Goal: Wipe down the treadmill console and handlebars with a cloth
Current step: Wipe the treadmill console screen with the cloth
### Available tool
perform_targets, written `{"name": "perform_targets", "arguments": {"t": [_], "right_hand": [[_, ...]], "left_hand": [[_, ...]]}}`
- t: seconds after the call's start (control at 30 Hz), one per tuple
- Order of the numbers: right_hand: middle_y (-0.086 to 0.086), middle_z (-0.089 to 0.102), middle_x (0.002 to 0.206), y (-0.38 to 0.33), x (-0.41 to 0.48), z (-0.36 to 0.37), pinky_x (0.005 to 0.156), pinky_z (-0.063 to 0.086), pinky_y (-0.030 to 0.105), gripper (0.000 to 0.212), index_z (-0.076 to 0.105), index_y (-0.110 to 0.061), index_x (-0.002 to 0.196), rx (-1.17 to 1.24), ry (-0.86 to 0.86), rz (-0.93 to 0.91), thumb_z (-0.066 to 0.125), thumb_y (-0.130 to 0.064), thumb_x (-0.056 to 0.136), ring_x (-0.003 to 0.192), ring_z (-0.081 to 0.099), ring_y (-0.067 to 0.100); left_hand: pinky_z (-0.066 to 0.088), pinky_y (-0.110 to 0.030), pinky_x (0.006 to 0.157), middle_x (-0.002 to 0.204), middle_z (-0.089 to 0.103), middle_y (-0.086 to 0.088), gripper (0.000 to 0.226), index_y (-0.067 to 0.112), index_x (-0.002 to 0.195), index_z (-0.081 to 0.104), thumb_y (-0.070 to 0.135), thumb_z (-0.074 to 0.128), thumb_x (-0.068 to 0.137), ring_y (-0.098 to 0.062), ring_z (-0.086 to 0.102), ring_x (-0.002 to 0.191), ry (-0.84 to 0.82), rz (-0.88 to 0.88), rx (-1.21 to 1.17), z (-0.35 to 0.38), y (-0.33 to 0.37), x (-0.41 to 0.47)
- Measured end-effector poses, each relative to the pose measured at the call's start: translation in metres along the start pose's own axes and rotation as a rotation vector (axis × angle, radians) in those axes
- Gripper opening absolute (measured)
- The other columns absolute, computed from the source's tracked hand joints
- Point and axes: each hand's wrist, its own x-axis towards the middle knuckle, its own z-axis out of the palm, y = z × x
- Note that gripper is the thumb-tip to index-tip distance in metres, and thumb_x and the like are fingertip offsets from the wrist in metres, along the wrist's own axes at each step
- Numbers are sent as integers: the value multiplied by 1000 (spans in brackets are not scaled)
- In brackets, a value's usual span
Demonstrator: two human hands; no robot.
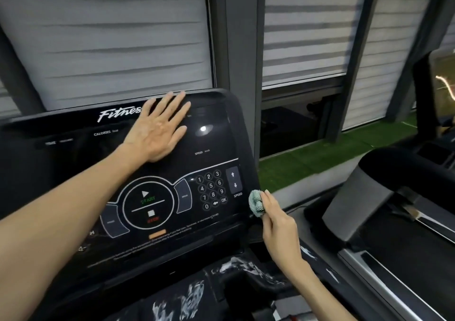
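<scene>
The left hand (160, 128) is lying flat on the upper part of the treadmill console (216, 145), fingers straight and spread, holding nothing. It is probably steadying the panel, or the person's own lean, while the other hand is working. The right hand (278, 224) is pinching a small teal cloth (256, 203) between thumb and fingertips. The bunched cloth is pressing against the console's right edge, just beside the SPEED arrow keys (234, 180) and near the number keypad (211, 190). Wadding it up is likely giving a firm tip for following that narrow, curved rim.

The console face is showing as glossy black and is reflecting a bright spot of light. The START/STOP dial (147, 205) is sitting in the lower middle, clear of both hands. Below the panel, a dark tray area is carrying white smears (187, 301), so that part is looking not yet wiped. I cannot clearly pick out the handlebars.

Behind the console, grey window blinds (110, 37) are hanging between dark frames. A strip of green artificial turf (307, 158) is running along the foot of the windows, and a second treadmill (364, 197) is standing to the right.
</scene>
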Motion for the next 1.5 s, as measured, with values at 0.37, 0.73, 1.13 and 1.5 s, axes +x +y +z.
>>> {"name": "perform_targets", "arguments": {"t": [0.37, 0.73, 1.13, 1.5], "right_hand": [[5, 64, 122, 18, 25, 22, 52, 54, 30, 36, 62, -6, 123, -242, 17, -126, 48, -6, 90, 63, 65, 24], [13, 71, 111, 44, -22, 25, 53, 57, 24, 42, 70, -2, 109, -315, -97, -315, 78, 3, 68, 83, 73, 20], [2, 68, 90, 43, -33, 24, 41, 50, 29, 33, 59, -8, 104, -395, -181, -209, 70, 0, 74, 46, 59, 20], [7, 68, 103, 18, 20, 19, 33, 30, 27, 35, 66, -5, 108, -557, -30, -229, 72, -1, 74, 36, 50, 27]], "left_hand": [[13, -47, 117, 163, 18, -9, 61, 13, 155, 23, 43, 15, 103, -29, 19, 149, 29, 18, 16, 8, -6, 0], [13, -47, 117, 163, 21, -10, 64, 12, 154, 27, 44, 15, 100, -30, 21, 149, 21, 6, 4, 7, -4, -2], [9, -46, 118, 164, 14, -8, 67, 14, 156, 20, 47, 8, 99, -28, 14, 150, -5, 2, -12, 5, -4, -2], [10, -47, 119, 165, 13, -8, 67, 14, 156, 19, 47, 7, 99, -29, 14, 151, -14, 4, -16, 1, -5, -2]]}}
